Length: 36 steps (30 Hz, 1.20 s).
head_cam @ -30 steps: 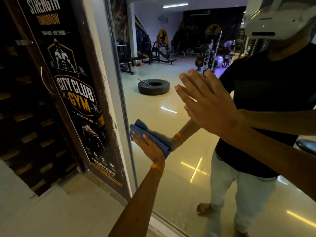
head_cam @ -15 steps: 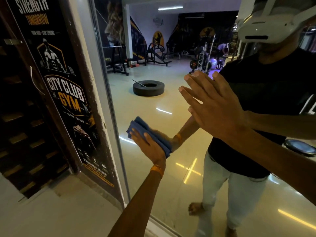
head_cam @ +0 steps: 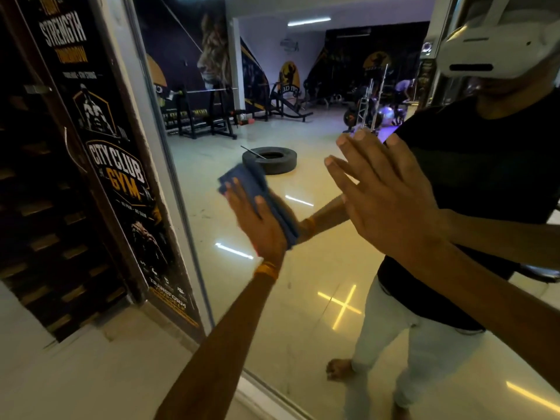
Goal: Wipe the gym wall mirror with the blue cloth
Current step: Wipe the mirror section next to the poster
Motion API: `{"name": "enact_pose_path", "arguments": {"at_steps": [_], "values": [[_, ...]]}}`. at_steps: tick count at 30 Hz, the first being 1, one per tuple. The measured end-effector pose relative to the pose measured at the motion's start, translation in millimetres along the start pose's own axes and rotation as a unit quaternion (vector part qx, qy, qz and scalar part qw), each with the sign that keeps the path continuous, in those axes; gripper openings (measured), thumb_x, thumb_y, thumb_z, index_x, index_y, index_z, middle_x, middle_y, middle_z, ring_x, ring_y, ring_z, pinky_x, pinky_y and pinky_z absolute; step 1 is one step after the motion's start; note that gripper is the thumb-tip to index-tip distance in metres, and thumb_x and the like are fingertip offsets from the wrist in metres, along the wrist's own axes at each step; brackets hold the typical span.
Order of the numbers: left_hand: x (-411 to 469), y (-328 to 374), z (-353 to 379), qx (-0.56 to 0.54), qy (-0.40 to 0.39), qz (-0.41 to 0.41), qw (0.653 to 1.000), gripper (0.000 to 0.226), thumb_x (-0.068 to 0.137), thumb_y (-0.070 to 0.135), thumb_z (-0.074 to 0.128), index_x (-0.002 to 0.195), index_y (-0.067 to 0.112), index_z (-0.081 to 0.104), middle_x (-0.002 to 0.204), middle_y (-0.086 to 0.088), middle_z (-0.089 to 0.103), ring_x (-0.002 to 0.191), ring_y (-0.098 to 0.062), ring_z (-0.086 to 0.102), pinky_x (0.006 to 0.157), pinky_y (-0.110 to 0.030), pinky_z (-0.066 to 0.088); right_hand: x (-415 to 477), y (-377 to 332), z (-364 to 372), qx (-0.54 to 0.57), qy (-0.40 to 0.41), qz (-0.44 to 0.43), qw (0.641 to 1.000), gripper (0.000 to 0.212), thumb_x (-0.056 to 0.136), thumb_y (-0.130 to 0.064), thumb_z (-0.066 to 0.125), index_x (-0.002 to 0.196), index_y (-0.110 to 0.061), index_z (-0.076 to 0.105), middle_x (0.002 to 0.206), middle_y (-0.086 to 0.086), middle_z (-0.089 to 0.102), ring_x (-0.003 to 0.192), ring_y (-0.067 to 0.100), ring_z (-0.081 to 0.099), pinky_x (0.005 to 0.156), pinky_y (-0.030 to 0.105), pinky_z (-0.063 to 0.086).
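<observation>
The gym wall mirror (head_cam: 291, 298) fills the middle and right of the head view and reflects the gym hall and me. The folded blue cloth (head_cam: 253, 181) lies flat against the glass near the mirror's left edge. My left hand (head_cam: 257, 228) presses on the cloth with its fingers spread, an orange band at the wrist. My right hand (head_cam: 388, 204) rests flat on the glass to the right, at about the same height, fingers apart and holding nothing.
The mirror's metal frame (head_cam: 169, 165) runs down its left side. Beside it hangs a dark "City Club Gym" banner (head_cam: 118, 177), with a dark staircase (head_cam: 39, 225) further left. A pale tiled floor (head_cam: 91, 374) meets the mirror's bottom edge.
My left hand has slid the cloth upward on the glass, from well below the reflected tyre to level with it. My right hand stays flat on the mirror.
</observation>
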State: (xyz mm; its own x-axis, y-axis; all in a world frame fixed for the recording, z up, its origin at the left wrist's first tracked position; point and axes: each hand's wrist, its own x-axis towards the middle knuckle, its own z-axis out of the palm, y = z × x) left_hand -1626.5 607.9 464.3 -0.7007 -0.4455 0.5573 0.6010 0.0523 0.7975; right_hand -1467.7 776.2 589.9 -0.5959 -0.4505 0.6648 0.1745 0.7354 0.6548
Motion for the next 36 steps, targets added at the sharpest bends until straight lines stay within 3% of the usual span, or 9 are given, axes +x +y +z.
{"name": "enact_pose_path", "arguments": {"at_steps": [3, 5, 12, 17, 21, 24, 27, 32, 36], "values": [[-76, 38, 17, -0.002, -0.114, 0.121, 0.986, 0.067, 0.107, 0.046, 0.036, 0.165, 0.027, 0.008, 0.172, 0.009, 0.005, 0.160, -0.022, 0.005, 0.130, -0.045, 0.006, -15, 11, 1, -0.001, -0.009, 0.004, 1.000, 0.060, 0.110, -0.037, 0.017, 0.163, -0.009, 0.015, 0.170, 0.022, 0.005, 0.157, 0.040, 0.004, 0.127, 0.057, 0.002], [-72, 28, 5, -0.008, -0.144, 0.148, 0.978, 0.066, 0.106, 0.053, 0.034, 0.163, 0.038, 0.003, 0.173, 0.008, 0.003, 0.160, -0.023, 0.005, 0.129, -0.053, 0.007, -28, 20, -1, -0.001, -0.007, 0.005, 1.000, 0.061, 0.110, -0.040, 0.016, 0.163, -0.009, 0.017, 0.170, 0.022, 0.007, 0.157, 0.040, 0.004, 0.126, 0.056, -0.003], [20, 8, 3, -0.025, 0.063, -0.052, 0.996, 0.077, 0.097, 0.079, 0.034, 0.161, 0.041, 0.015, 0.170, -0.008, 0.023, 0.154, -0.021, 0.029, 0.124, -0.050, 0.029, -55, 26, -7, 0.010, 0.030, 0.004, 0.999, 0.062, 0.106, -0.035, 0.041, 0.161, -0.010, 0.028, 0.168, 0.021, 0.019, 0.155, 0.040, 0.017, 0.125, 0.057, 0.013], [-157, 63, 26, -0.017, -0.159, 0.121, 0.980, 0.062, 0.107, 0.055, 0.032, 0.162, 0.047, 0.003, 0.173, 0.013, -0.001, 0.160, -0.024, 0.002, 0.128, -0.055, 0.005, -56, 29, -1, 0.005, 0.037, 0.006, 0.999, 0.063, 0.105, -0.040, 0.042, 0.159, -0.008, 0.030, 0.166, 0.022, 0.024, 0.154, 0.041, 0.023, 0.123, 0.056, 0.016], [-94, 27, 8, -0.014, -0.106, 0.083, 0.991, 0.064, 0.108, 0.047, 0.035, 0.163, 0.039, 0.005, 0.174, 0.002, 0.002, 0.160, -0.020, 0.004, 0.128, -0.059, 0.010, -64, 29, -7, 0.021, 0.012, 0.018, 1.000, 0.060, 0.106, -0.037, 0.035, 0.159, -0.009, 0.032, 0.167, 0.021, 0.021, 0.155, 0.040, 0.020, 0.124, 0.056, 0.013], [-4, 5, -18, 0.084, -0.050, -0.031, 0.995, 0.084, 0.101, 0.072, 0.011, 0.165, 0.018, 0.008, 0.173, 0.001, 0.000, 0.156, -0.001, -0.002, 0.130, -0.042, 0.012, -64, 24, -12, 0.018, 0.014, 0.039, 0.999, 0.060, 0.105, -0.034, 0.043, 0.160, -0.012, 0.032, 0.167, 0.019, 0.022, 0.155, 0.040, 0.019, 0.125, 0.057, 0.012], [26, -7, -18, 0.009, -0.008, -0.092, 0.996, 0.091, 0.098, 0.077, 0.027, 0.165, 0.018, 0.010, 0.172, -0.009, 0.015, 0.156, -0.025, 0.023, 0.123, -0.054, 0.029, -58, 17, -8, -0.009, 0.020, 0.054, 0.998, 0.057, 0.107, -0.037, 0.040, 0.160, -0.017, 0.032, 0.167, 0.018, 0.024, 0.154, 0.040, 0.022, 0.125, 0.058, 0.010], [-57, 16, -5, 0.039, -0.174, 0.126, 0.976, 0.072, 0.106, 0.049, 0.037, 0.164, 0.031, -0.002, 0.173, 0.004, -0.005, 0.160, -0.026, -0.002, 0.130, -0.052, 0.003, -14, -1, 10, -0.051, 0.053, 0.037, 0.997, 0.057, 0.113, -0.042, 0.018, 0.159, -0.015, 0.036, 0.164, 0.019, 0.032, 0.151, 0.042, 0.029, 0.122, 0.059, 0.010], [25, -17, -27, 0.041, -0.158, 0.168, 0.972, 0.072, 0.107, 0.058, 0.029, 0.164, 0.022, 0.003, 0.173, 0.001, -0.002, 0.160, -0.027, 0.001, 0.128, -0.058, 0.005, 24, -33, 11, -0.054, 0.032, 0.056, 0.996, 0.059, 0.111, -0.045, 0.017, 0.160, -0.017, 0.033, 0.165, 0.018, 0.028, 0.153, 0.041, 0.025, 0.123, 0.057, -0.007]]}}
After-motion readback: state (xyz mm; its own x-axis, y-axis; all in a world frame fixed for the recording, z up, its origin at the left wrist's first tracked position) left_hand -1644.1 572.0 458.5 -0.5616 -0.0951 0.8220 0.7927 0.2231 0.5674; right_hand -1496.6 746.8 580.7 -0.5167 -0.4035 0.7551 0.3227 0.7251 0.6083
